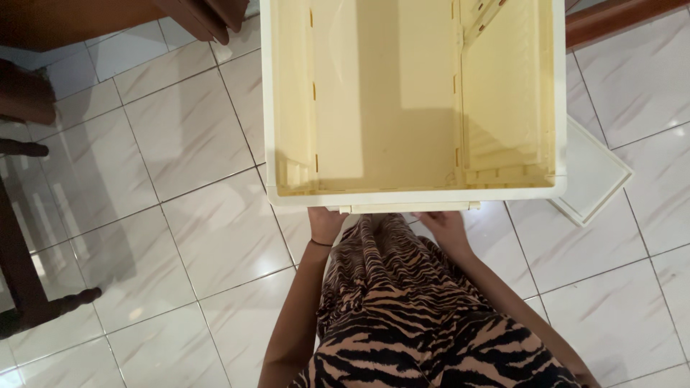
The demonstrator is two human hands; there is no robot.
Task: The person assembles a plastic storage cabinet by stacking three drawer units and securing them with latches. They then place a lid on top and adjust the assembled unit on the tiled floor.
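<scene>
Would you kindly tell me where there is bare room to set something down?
Tiled floor left of the cream crate is bare up to the dark furniture legs. The crate's inside is bare. The near edge is crowded by both hands; a white lid lies right.

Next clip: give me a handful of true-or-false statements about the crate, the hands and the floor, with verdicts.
1. The cream crate is empty inside. True.
2. Both hands are at the crate's near edge. True: the left hand and right hand reach just under its near rim.
3. The crate stands on a wooden table. False: it is over a pale tiled floor.
4. The left wrist carries a thin dark band. True.
5. A flat white panel lies inside the crate. False: it lies on the floor, beside the crate's right side.
6. The person wears a plain blue garment. False: the garment has brown and black stripes.
</scene>
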